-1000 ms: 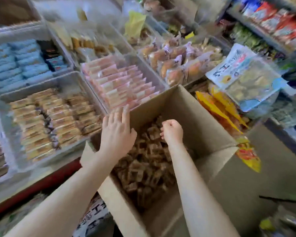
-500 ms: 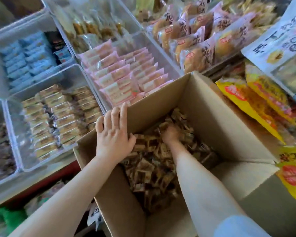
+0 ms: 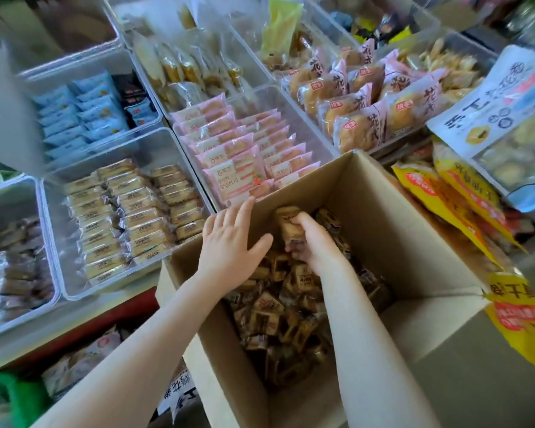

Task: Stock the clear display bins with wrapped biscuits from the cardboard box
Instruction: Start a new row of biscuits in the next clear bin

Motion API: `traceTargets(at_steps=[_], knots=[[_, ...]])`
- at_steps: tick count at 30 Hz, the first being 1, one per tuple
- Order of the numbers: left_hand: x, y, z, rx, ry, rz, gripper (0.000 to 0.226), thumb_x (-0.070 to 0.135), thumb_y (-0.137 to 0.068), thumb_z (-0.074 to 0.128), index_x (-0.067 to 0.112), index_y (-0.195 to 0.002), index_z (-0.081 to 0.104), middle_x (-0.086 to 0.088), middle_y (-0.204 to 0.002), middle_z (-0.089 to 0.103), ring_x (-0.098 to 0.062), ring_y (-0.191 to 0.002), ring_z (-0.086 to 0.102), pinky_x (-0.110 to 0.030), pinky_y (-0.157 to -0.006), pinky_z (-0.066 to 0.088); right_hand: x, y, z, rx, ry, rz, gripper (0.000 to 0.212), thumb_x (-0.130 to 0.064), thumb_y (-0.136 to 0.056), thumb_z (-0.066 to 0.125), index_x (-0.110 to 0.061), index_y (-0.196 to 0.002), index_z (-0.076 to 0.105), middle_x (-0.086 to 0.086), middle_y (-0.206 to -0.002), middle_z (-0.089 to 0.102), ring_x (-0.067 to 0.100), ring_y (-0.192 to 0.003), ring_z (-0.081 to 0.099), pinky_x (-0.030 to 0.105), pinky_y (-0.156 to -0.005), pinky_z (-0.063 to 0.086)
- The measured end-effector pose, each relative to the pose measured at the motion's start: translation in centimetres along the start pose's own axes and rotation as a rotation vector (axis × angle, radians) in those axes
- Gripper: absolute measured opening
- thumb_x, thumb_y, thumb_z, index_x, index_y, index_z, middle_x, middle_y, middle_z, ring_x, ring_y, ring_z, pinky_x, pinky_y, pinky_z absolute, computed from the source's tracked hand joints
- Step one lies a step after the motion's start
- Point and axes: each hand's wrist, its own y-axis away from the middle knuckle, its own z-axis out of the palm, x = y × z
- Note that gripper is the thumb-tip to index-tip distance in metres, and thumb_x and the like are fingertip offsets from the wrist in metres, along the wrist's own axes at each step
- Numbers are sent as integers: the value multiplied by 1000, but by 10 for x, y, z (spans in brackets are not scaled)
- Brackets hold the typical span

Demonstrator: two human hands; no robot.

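Down in the cardboard box (image 3: 420,322), close to the person, lies a big heap of brown wrapped biscuits (image 3: 278,316), and the right hand (image 3: 314,242) has its fingers curled tight around a small bunch of them, lifted just above the heap. The left hand (image 3: 229,242) lies flat with straight fingers on the box's near-left edge, holding nothing, and it should press there so the box does not slip. Beyond it sits the clear bin of tan biscuit packs (image 3: 130,211), so I think the bunch should go up over the edge and be laid in neat rows.
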Motion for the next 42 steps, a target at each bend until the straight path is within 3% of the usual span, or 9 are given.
traceTargets(at_steps=[3,6,10,16,20,24,28,34,42], knots=[[-2,10,-42,-80,614,-155,28,46,-100,53,36,-126,59,23,-124,58,-9,-128,49,-29,-107,38,-2,47,17,-315,-75,-197,26,-25,-101,50,-3,-110,62,8,-82,57,15,-68,54,29,-61,38],[-31,26,-80,-127,946,-205,27,43,-92,65,30,-115,70,11,-109,72,-6,-105,65,-28,-93,51,-3,76,54,-466,129,-304,20,-26,-96,56,-8,-103,61,6,-80,56,16,-68,49,27,-57,33],[-105,73,-125,-63,1008,-186,23,11,-91,71,16,-114,70,2,-86,74,-2,-70,65,-16,-65,49,2,107,140,-537,343,-333,24,-27,-95,61,-11,-113,65,6,-82,60,17,-67,49,25,-54,31],[-270,167,-179,-25,1110,-297,55,40,-62,85,28,-114,70,-11,-106,74,-20,-92,71,-34,-82,57,51,127,307,-484,597,-358,15,-29,-100,63,-17,-107,69,-2,-85,75,10,-69,68,23,-63,50],[-389,244,-204,142,1149,-403,30,18,-83,79,24,-111,71,-4,-100,75,-15,-88,70,-27,-76,57,109,130,440,-557,870,-375,19,-28,-97,67,-15,-111,68,-3,-88,73,5,-70,63,20,-62,47],[-514,314,-218,460,774,-655,24,41,-83,74,24,-101,71,1,-95,74,-19,-92,67,-38,-87,54,156,134,567,-558,966,-461,15,-21,-94,67,-21,-108,62,0,-97,72,15,-85,66,27,-70,51],[-605,365,-213,118,149,-656,71,90,-75,40,38,-111,71,15,-112,69,-10,-106,59,-35,-100,31,187,134,657,-475,1099,-606,18,-25,-93,68,-24,-107,58,-8,-99,66,8,-90,62,25,-76,49],[-639,371,-189,262,114,-523,76,90,-70,27,36,-83,79,16,-87,73,-8,-86,63,-29,-92,21,221,78,734,-393,1679,-817,27,-22,-93,69,-13,-117,64,6,-115,66,22,-103,61,34,-88,50],[-645,365,-186,257,139,-528,61,85,-78,41,38,-89,78,14,-88,71,-7,-92,59,-30,-97,18,270,37,753,-348,2315,-699,33,6,-94,42,-6,-114,67,16,-113,69,35,-102,67,38,-79,51]])
